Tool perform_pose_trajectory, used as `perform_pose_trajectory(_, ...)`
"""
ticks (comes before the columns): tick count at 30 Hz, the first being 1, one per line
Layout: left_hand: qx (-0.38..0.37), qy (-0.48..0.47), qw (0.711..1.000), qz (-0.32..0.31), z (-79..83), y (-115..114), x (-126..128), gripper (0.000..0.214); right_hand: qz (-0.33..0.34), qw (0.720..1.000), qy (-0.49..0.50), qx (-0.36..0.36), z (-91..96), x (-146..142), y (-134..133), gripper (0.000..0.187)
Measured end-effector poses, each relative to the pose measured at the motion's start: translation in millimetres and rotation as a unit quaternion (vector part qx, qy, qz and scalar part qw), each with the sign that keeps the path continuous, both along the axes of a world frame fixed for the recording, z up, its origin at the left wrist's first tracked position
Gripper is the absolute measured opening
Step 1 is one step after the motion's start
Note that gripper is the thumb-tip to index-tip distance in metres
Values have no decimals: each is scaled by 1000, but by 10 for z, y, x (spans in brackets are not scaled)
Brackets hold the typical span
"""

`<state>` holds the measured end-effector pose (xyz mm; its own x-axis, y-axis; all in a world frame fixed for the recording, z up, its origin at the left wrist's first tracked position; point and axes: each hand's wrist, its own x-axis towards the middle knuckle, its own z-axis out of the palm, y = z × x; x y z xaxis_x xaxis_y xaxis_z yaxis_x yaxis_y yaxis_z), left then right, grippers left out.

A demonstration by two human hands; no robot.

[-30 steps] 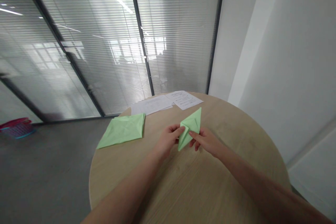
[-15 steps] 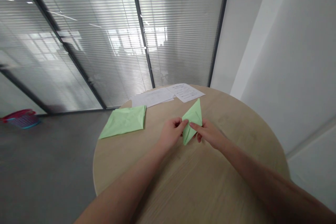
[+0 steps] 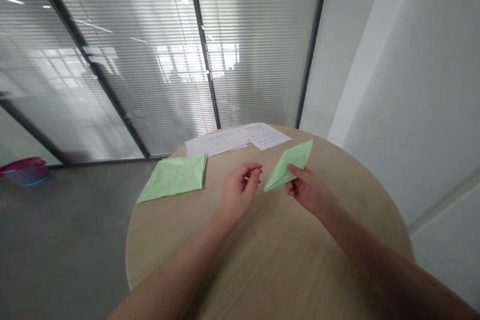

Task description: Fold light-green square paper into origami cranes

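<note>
A light-green piece of folded paper (image 3: 288, 164), diamond-like with pointed ends, is tilted above the table. My right hand (image 3: 309, 191) grips its lower right edge, thumb on the face towards me and fingers behind it. My left hand (image 3: 240, 187) is just left of the paper, apart from it. Its fingers are loosely curled with a gap to the thumb, and nothing shows between them. Further left lies a larger flat green folded sheet or stack (image 3: 174, 176), which neither hand touches.
White sheets (image 3: 217, 142) lie at the far side of the round wooden table (image 3: 270, 260), one of them a printed page (image 3: 264, 136). Beyond stands a glass partition with blinds (image 3: 258, 60). A red and blue basket (image 3: 26, 172) is on the floor at the left.
My left hand has let go of the folded paper and moved slightly left. My right hand has carried the paper right and tilted its upper point rightwards.
</note>
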<state>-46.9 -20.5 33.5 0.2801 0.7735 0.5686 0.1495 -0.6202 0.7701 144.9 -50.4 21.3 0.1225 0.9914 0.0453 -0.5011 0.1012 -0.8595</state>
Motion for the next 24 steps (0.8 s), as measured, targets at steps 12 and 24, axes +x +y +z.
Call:
perform_pose_trajectory(12,296,26,955,22,301,-281,-124,19,65,992,6,105,64,135,-103,44)
perform_pose_trajectory(24,151,-48,987,-11,303,-380,-84,3,49,988,-33,146,141,199,-187,47)
